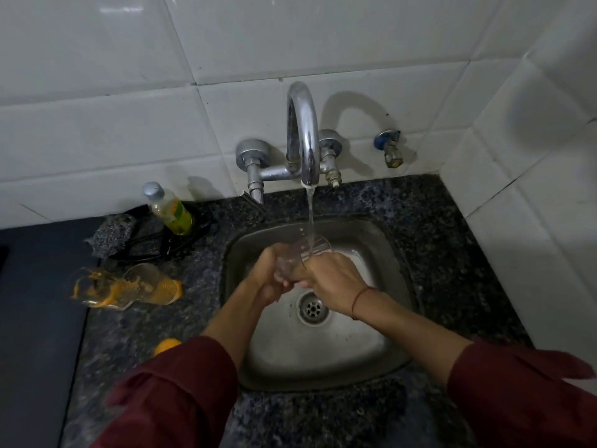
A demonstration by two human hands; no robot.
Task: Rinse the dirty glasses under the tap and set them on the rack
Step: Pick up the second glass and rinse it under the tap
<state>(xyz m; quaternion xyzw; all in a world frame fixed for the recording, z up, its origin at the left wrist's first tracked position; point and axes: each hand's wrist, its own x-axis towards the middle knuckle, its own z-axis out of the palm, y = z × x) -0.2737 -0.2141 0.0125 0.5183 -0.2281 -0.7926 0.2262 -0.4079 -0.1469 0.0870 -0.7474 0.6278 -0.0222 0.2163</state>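
Observation:
A clear glass point(302, 253) is held tilted over the steel sink point(381, 240), its mouth under the running stream from the chrome tap point(303, 137). My left hand point(269, 276) wraps the glass's base and side. My right hand point(332, 276) grips it from the right, fingers curled near the base. Two dirty glasses point(129, 287) smeared with orange residue lie on their sides on the dark granite counter, left of the sink. No rack is identifiable in view.
A dish-soap bottle point(169, 210) and a grey scrub pad point(111, 236) sit on a black holder behind the dirty glasses. A small orange object point(166, 346) lies near my left sleeve. A blue-handled valve point(389, 147) projects from the tiled wall.

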